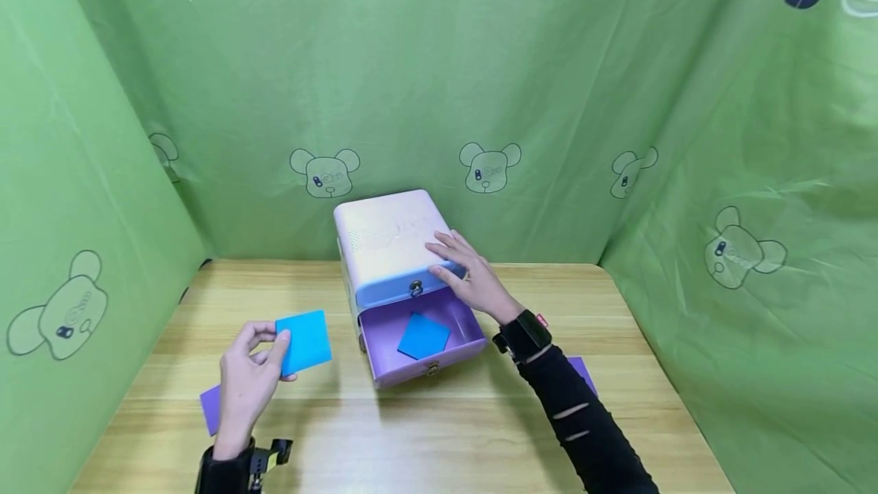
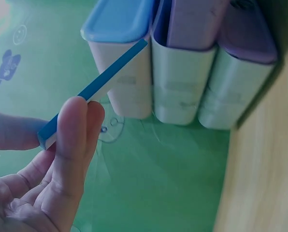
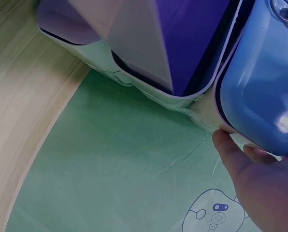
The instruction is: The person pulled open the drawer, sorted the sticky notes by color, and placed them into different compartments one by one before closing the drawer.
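Observation:
My left hand [image 1: 250,383] pinches a blue square pad [image 1: 306,341] between thumb and fingers, left of the small drawer cabinet [image 1: 391,235]. Seen edge-on in the left wrist view, the pad [image 2: 105,77] is thin, blue on one face and pale on the other. My right hand [image 1: 480,284] rests on the cabinet's top at its front right corner, fingers spread. Below the blue top drawer [image 1: 384,292], the purple drawer [image 1: 384,368] is pulled out. Another blue square pad [image 1: 424,336] lies inside it.
On the wooden table [image 1: 329,448], a purple square [image 1: 209,408] lies partly behind the left hand. Another purple square [image 1: 581,373] shows beside the right forearm. A closed lower purple drawer [image 2: 248,34] shows in the left wrist view. Green printed cloth [image 1: 411,82] encloses the table's back and sides.

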The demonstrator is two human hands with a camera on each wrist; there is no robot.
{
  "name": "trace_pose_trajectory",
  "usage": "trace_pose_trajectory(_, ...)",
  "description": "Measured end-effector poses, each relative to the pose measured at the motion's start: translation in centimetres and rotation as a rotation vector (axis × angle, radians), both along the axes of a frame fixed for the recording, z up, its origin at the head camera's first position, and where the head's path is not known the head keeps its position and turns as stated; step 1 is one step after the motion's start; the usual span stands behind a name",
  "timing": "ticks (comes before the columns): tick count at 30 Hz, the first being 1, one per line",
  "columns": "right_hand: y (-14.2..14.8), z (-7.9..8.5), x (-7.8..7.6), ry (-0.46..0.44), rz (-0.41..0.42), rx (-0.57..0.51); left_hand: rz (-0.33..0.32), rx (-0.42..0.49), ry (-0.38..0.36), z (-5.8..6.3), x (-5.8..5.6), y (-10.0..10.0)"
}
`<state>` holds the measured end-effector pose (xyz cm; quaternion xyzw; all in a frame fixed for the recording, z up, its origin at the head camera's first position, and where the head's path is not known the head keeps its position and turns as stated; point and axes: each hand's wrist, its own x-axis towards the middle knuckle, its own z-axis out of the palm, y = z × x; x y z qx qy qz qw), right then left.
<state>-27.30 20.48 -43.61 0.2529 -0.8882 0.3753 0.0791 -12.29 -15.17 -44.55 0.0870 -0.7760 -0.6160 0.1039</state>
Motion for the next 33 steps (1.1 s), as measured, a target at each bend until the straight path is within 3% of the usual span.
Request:
trace_pose_trajectory(12, -0.1, 0.1, 0.1, -0.004, 0.003, -0.001, -0.047, 0.081, 0.011, 0.7, -0.6, 2.3)
trace_pose_trajectory(25, -0.2, 0.2, 0.3, -0.023, -0.005, -0.004, -0.135, 0.159, 0.016, 0.6, -1.0, 5.5)
trace_pose_trajectory(33, -0.1, 0.2, 0.2, -0.018, -0.001, -0.017, -0.184, 0.167, -0.019, 0.2, -1.7, 7.1)
